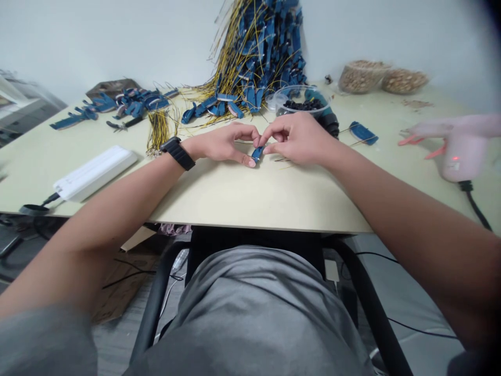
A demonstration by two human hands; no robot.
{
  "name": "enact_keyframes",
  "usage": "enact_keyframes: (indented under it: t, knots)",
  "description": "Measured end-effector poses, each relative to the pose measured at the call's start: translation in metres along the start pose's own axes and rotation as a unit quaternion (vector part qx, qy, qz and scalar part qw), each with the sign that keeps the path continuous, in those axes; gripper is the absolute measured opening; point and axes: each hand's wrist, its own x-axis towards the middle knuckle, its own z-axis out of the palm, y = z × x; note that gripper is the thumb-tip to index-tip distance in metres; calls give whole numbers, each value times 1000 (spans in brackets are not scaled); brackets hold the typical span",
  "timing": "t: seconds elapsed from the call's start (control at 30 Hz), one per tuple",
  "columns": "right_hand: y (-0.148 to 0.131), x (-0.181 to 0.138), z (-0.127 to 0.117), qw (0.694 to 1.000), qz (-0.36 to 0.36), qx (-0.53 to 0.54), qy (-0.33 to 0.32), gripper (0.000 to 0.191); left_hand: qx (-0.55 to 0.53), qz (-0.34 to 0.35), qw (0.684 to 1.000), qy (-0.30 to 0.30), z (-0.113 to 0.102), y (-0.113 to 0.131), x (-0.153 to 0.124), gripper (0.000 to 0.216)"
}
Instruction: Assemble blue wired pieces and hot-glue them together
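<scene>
At a pale worktable [254, 203], before a heap of wired blue pieces [270, 57] cropped at top, a right hand [299, 138] with bent fingers, their grip indiscernible, meets a left hand [225, 143] pinching a partly hidden blue strip [257, 154] at mid-table.

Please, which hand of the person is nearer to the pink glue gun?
Right. The right hand is left of the pink glue gun, well apart from it; the left hand is farther off in the same direction, with a small blue piece between the two hands.
</scene>
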Motion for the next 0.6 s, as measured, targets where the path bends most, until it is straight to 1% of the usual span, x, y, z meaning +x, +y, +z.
enact_keyframes:
  t: [0.07, 0.33, 0.47, 0.6]
  knots:
    - [4, 1, -3, 1000, 3, -5, 21, 17, -5, -3, 1000, -7, -1, 0, -1, 80]
    - [9, 2, -5, 998, 22, -14, 60, 30, -30, 10, 999, -26, -6, -4, -2, 73]
    - [9, 3, -5, 997, 26, -14, 64, 34, -46, 9, 999, -19, -6, -8, -3, 69]
    - [9, 3, -5, 997, 32, -16, 66, 38, -65, 1, 998, -5, -7, -8, -5, 73]
